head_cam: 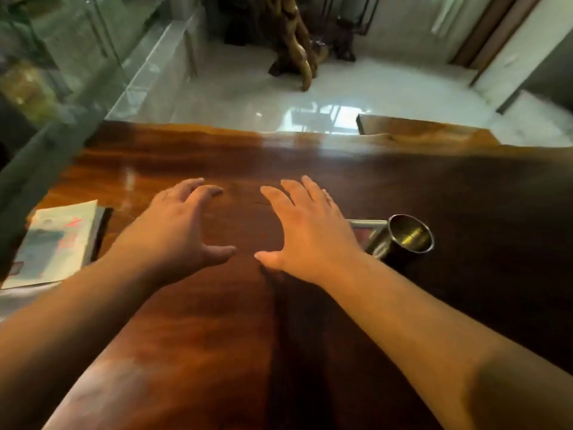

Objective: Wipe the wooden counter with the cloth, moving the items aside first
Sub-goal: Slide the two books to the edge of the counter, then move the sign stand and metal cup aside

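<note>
A glossy dark wooden counter fills the view. My left hand and my right hand hover side by side over its middle, palms down, fingers spread, nothing in either. A metal cup stands upright just right of my right wrist, beside a flat framed item with a reddish face that my right hand partly hides. A stack of papers or booklets lies at the counter's left edge. No cloth is in sight.
A glass partition runs along the left side. Beyond the counter's far edge lie a shiny white floor and a twisted wooden root sculpture. A second wooden slab sits at the far right.
</note>
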